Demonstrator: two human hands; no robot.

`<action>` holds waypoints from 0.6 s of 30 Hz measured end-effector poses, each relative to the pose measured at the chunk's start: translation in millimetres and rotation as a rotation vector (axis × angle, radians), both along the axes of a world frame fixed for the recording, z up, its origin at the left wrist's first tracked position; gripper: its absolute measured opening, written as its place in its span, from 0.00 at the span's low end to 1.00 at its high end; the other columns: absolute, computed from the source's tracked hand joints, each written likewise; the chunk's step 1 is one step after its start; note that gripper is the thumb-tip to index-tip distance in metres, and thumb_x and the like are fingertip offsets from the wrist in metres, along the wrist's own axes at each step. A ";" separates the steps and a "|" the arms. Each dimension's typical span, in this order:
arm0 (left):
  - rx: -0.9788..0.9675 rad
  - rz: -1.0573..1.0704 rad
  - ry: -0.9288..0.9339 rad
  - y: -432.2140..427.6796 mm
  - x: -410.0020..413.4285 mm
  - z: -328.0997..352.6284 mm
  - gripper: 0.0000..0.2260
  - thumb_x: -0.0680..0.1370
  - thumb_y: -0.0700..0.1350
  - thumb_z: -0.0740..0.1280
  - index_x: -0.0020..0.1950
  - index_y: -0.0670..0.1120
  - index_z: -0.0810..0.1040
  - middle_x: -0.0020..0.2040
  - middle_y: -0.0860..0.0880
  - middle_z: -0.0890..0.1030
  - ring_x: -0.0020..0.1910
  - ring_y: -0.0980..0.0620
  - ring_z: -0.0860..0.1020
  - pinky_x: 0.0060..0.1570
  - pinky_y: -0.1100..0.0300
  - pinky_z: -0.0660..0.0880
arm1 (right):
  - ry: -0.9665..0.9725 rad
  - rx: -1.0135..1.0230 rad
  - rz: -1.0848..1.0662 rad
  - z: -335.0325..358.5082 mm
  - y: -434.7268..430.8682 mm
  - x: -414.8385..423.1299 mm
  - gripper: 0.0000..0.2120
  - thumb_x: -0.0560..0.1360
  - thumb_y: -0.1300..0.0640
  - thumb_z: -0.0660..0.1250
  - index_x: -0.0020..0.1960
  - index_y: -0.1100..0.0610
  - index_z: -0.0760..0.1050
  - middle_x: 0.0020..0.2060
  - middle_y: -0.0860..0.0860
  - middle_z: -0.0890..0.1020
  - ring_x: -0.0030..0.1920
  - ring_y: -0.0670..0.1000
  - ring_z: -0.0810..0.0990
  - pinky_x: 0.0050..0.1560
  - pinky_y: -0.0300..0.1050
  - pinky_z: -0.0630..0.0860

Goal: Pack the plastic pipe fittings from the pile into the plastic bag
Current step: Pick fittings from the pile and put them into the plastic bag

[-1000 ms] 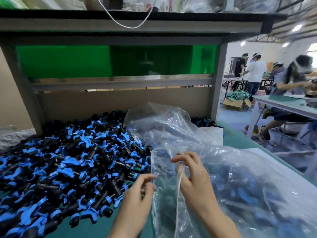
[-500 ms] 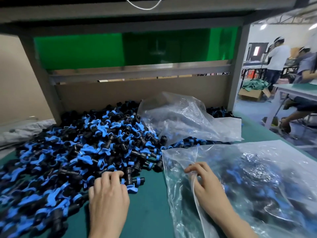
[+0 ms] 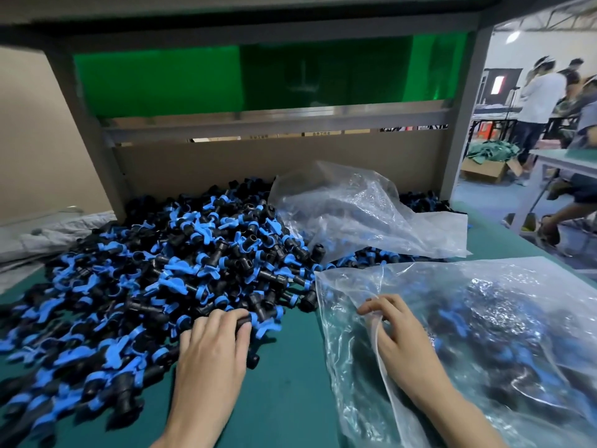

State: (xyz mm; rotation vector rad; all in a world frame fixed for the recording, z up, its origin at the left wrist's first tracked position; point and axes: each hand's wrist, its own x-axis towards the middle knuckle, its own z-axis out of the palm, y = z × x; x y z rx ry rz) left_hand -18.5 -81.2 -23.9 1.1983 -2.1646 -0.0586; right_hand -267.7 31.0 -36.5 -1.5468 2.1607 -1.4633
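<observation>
A large pile of black and blue plastic pipe fittings [image 3: 155, 273] covers the left half of the green table. My left hand [image 3: 214, 345] lies palm down on the pile's near edge, fingers curled round a few fittings [image 3: 255, 321]. A clear plastic bag [image 3: 484, 344] holding several fittings lies flat at the right. My right hand [image 3: 395, 334] pinches the bag's open left edge, and my forearm lies over the mouth.
A second, crumpled clear bag [image 3: 358, 208] lies on the back of the pile. A cardboard wall and grey shelf frame [image 3: 277, 121] close off the back. The green table top [image 3: 290, 399] shows between my hands. People work at tables at the far right.
My left hand left the bag's mouth, moved left onto the pile and closed on fittings. The bag was lowered flat onto the table, with my right hand still at its edge.
</observation>
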 end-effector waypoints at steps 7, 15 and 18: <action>0.871 -0.085 0.876 20.6 -29.4 5.1 0.23 0.78 0.63 0.60 0.33 0.45 0.70 0.26 0.51 0.70 0.24 0.52 0.68 0.25 0.59 0.66 | 0.003 0.011 -0.004 0.1 0.3 0.5 0.10 0.81 0.53 0.58 0.48 0.42 0.76 0.53 0.38 0.74 0.45 0.43 0.79 0.44 0.39 0.72; 1.131 -0.092 1.151 26.0 -40.4 6.3 0.18 0.83 0.54 0.60 0.40 0.42 0.69 0.25 0.50 0.65 0.21 0.54 0.63 0.19 0.63 0.58 | 0.004 0.022 0.004 1.0 1.0 1.2 0.10 0.79 0.50 0.56 0.48 0.41 0.76 0.53 0.38 0.74 0.41 0.41 0.77 0.42 0.38 0.69; 1.104 -0.085 1.123 25.0 -38.1 5.0 0.18 0.82 0.55 0.61 0.40 0.41 0.70 0.25 0.50 0.65 0.21 0.54 0.63 0.19 0.63 0.59 | 0.004 0.030 0.005 0.7 1.5 0.9 0.10 0.80 0.51 0.57 0.48 0.41 0.76 0.53 0.38 0.74 0.40 0.40 0.76 0.42 0.37 0.68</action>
